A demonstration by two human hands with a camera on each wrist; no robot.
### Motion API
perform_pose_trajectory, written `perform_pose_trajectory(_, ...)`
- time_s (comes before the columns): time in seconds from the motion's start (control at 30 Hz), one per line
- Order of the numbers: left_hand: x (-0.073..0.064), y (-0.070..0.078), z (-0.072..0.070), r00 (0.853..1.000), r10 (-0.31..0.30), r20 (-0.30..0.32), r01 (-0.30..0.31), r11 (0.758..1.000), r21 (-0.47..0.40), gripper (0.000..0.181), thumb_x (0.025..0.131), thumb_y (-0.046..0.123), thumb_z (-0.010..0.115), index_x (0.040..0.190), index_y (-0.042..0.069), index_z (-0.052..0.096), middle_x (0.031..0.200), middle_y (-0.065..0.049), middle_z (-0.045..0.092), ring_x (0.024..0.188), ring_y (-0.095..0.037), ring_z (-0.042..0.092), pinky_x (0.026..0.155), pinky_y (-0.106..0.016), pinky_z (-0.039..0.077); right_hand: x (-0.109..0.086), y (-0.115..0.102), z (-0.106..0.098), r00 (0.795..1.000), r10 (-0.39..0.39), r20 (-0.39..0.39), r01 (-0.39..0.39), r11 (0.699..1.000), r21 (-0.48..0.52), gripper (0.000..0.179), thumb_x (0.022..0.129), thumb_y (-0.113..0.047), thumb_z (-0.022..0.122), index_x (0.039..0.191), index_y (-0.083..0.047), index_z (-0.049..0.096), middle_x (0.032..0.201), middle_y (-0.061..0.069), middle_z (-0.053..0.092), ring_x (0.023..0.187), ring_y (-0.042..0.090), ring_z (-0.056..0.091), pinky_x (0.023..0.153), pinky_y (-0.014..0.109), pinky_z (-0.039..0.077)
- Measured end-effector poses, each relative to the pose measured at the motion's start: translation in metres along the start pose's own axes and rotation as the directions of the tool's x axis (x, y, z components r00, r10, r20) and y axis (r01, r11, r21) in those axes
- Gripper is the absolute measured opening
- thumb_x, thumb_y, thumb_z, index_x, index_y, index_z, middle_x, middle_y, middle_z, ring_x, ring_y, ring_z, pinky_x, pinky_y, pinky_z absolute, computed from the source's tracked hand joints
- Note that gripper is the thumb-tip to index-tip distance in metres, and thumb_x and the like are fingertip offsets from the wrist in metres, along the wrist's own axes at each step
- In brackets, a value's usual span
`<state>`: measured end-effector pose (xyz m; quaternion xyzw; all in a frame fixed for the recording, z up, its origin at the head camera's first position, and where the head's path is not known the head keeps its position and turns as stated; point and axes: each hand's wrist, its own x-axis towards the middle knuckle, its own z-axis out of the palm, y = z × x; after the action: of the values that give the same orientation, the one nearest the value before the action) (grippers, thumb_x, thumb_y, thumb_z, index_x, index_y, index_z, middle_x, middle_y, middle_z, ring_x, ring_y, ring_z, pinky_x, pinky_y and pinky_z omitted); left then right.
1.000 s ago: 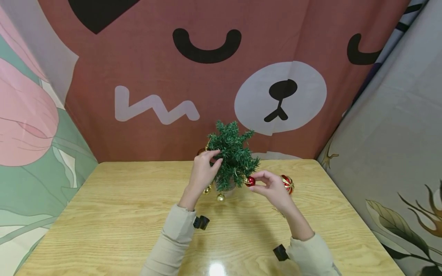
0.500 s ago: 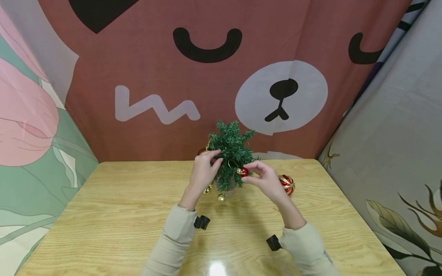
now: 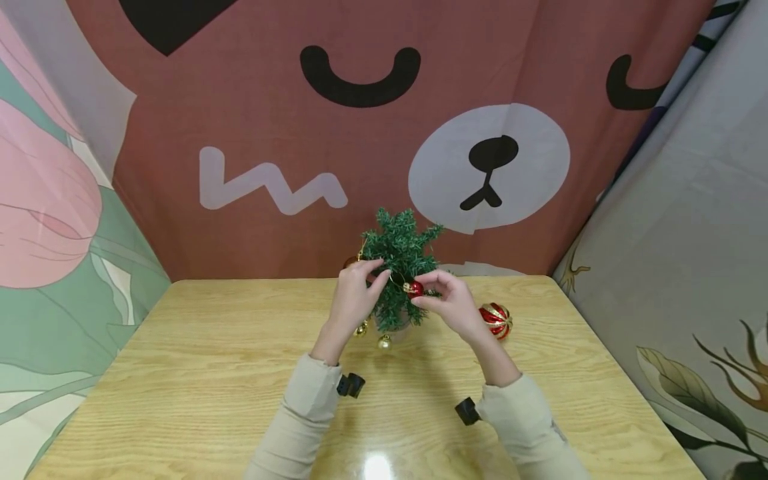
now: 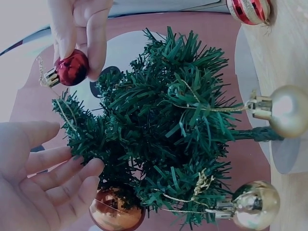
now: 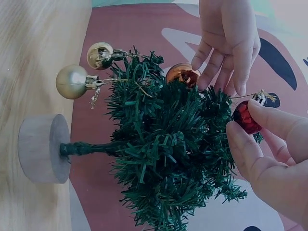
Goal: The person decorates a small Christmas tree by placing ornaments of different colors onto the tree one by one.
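Note:
A small green artificial Christmas tree [image 3: 401, 233] on a round pale base [image 5: 42, 149] stands at the table's far side. Between thumb and fingers, my right hand [image 3: 450, 303] pinches a shiny red bauble [image 5: 245, 118], its thin gold loop [image 4: 65, 108] pointing toward my left hand. My left hand [image 3: 349, 293] is at the tree's left side, fingers loosely extended against the upper branches, a gap between thumb and forefinger. A shiny gold bauble [image 4: 255, 204], a matte gold bauble [image 4: 288, 111] and a copper bauble [image 5: 182, 75] hang from the branches.
A red-and-gold striped bauble [image 3: 497, 321] lies on the wooden table [image 3: 228, 373], right of the tree. Behind the table hangs a brown bear-print curtain [image 3: 264, 120]. Patterned cloths flank both sides.
My right hand has moved left and slightly up with the red bauble, from the tree's right edge to its front, nearer my left hand. The left hand stays nearly still.

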<state>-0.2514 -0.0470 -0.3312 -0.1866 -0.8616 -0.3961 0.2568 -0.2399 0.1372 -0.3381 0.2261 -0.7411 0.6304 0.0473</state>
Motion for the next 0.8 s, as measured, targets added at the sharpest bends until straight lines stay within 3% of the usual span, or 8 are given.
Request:
perform_pose_trajectory(0.17, 0.0, 0.0001, -0.0001, 1.0, 0.003, 0.007, -0.003, 1.0, 0.024, 0.031, 0.085, 0.02, 0.062, 0.108, -0.001, 0.063, 0.1, -0.014, 0.062, 0.073, -0.019, 0.06, 0.06, -0.028, 0.049, 0.003, -0.004, 0.0016, 1.0, -0.007, 0.009, 0.007, 1.0, 0.009, 0.03, 0.078, 0.006, 0.064, 0.106, 0.011, 0.055, 0.095, 0.02, 0.057, 0.089, 0.03, 0.057, 0.07, 0.027, 0.05)
perform_pose_trajectory(0.47, 0.0008, 0.001, 0.001, 1.0, -0.004, -0.018, 0.004, 0.999, 0.039, 0.031, 0.088, 0.021, 0.059, 0.11, -0.001, 0.063, 0.099, -0.014, 0.062, 0.072, -0.018, 0.059, 0.057, -0.028, 0.049, 0.0066, -0.006, 0.0025, 1.0, -0.028, 0.014, 0.028, 0.999, 0.017, 0.03, 0.078, 0.008, 0.063, 0.106, 0.013, 0.053, 0.098, 0.022, 0.057, 0.09, 0.026, 0.057, 0.072, 0.026, 0.05)
perform_pose_trajectory(0.63, 0.001, 0.0033, 0.0011, 0.996, -0.005, -0.092, 0.008, 1.0, 0.029, 0.028, 0.087, 0.02, 0.059, 0.106, -0.001, 0.062, 0.084, -0.008, 0.061, 0.063, -0.015, 0.055, 0.054, -0.028, 0.046, 0.0079, -0.0063, 0.0026, 0.999, -0.039, 0.01, 0.039, 0.998, 0.041, 0.03, 0.078, 0.01, 0.062, 0.106, 0.015, 0.052, 0.097, 0.022, 0.057, 0.089, 0.021, 0.058, 0.072, 0.026, 0.05)
perform_pose_trajectory(0.8, 0.0013, 0.0043, 0.0012, 0.996, -0.001, -0.086, 0.004, 0.999, 0.039, 0.024, 0.087, 0.021, 0.06, 0.098, 0.0, 0.061, 0.068, -0.001, 0.059, 0.053, -0.011, 0.052, 0.05, -0.026, 0.044, 0.0081, -0.0083, 0.0031, 0.998, -0.063, 0.004, 0.063, 0.996, 0.06, 0.03, 0.078, 0.011, 0.061, 0.106, 0.015, 0.051, 0.097, 0.022, 0.056, 0.086, 0.015, 0.058, 0.072, 0.026, 0.05)
